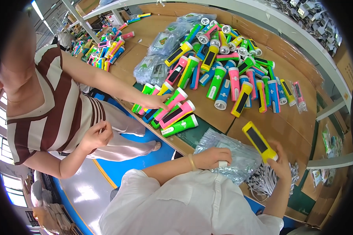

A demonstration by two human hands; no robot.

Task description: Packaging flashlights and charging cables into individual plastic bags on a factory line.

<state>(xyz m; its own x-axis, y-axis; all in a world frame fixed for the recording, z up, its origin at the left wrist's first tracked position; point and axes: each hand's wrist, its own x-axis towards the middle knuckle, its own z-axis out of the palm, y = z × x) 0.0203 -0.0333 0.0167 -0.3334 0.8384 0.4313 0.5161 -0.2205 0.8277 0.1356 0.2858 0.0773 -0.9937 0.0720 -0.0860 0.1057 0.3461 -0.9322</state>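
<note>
My right hand (280,162) grips a yellow flashlight (257,140) by its pale lens end. The flashlight is raised over the table, tilted, its long dark panel facing up. My left hand (215,157) is closed over a stack of clear plastic bags (236,150). A small white piece (222,163) shows at its fingers; I cannot make out what it is. Just beside the bags, partly under my right forearm, lies a bundle of white cables (262,181).
A pile of green, blue, pink and yellow flashlights (215,80) covers the cardboard-lined table (208,113). At left, a co-worker's hand (157,101) touches a row of flashlights (180,126). Behind lie more plastic bags (161,43). A white frame rail (302,35) curves along the far right.
</note>
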